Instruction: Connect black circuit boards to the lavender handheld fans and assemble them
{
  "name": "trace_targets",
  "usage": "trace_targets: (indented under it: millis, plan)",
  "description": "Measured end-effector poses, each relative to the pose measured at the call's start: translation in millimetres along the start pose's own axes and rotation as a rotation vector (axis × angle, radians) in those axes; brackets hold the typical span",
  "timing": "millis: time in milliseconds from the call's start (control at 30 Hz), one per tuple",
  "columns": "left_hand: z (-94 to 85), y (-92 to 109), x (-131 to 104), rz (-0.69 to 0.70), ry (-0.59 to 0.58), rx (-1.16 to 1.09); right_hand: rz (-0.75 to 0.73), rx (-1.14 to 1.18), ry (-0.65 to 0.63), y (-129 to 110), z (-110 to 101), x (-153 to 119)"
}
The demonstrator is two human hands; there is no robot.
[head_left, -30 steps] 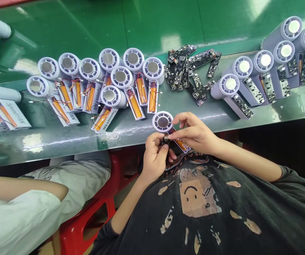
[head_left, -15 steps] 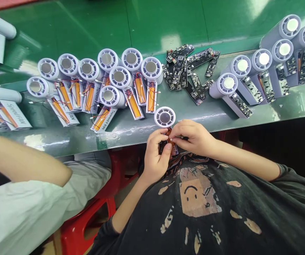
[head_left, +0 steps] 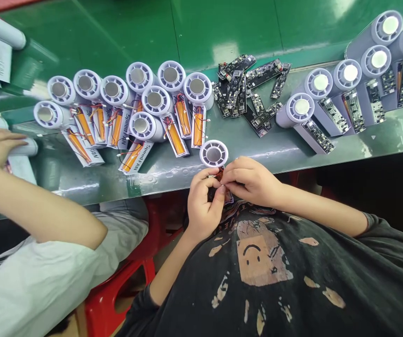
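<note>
"What is at the near edge of the workbench (head_left: 173,180)?"
"My left hand (head_left: 204,203) and right hand (head_left: 250,181), together. The left is closed around a dark circuit board (head_left: 211,193), mostly hidden; the right is pinched, on what I cannot tell."
"And the fan (head_left: 214,153)?"
"Its round end is just beyond my hands."
"Farther from this edge?"
"More fans (head_left: 154,99) and loose boards (head_left: 262,74)."

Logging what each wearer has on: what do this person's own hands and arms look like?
Both the left hand and right hand are bare, with no glove or watch visible. The forearms are uncovered up to dark sleeves, part of a dark shirt printed with a square cartoon face.
</note>
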State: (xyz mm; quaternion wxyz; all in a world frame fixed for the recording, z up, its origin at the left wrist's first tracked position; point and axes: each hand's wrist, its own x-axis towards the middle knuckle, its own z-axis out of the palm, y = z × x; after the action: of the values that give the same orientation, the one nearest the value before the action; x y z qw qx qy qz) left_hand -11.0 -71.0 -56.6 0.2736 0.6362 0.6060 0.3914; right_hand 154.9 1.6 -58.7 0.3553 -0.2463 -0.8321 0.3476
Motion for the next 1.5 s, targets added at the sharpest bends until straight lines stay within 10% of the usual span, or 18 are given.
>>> trace_targets:
  millis: [367,833,1200,1500]
  plan:
    - [-0.6,1.0,-3.0,-0.042,0.008,-0.212,0.056,0.070,0.063,-0.7,4.2,3.6]
    - [-44.8,16.0,7.7,-0.429,-0.402,-0.497,-0.034,-0.304,-0.089,5.6,5.3,9.3]
    - [-46.0,10.7,11.6,-0.406,-0.447,-0.522,-0.158,-0.538,-0.223,1.0,-6.0,12.5]
    - [-39.7,9.8,15.4,-0.788,-0.330,-1.029,-0.204,-0.294,-0.030,8.5,-6.1,10.4]
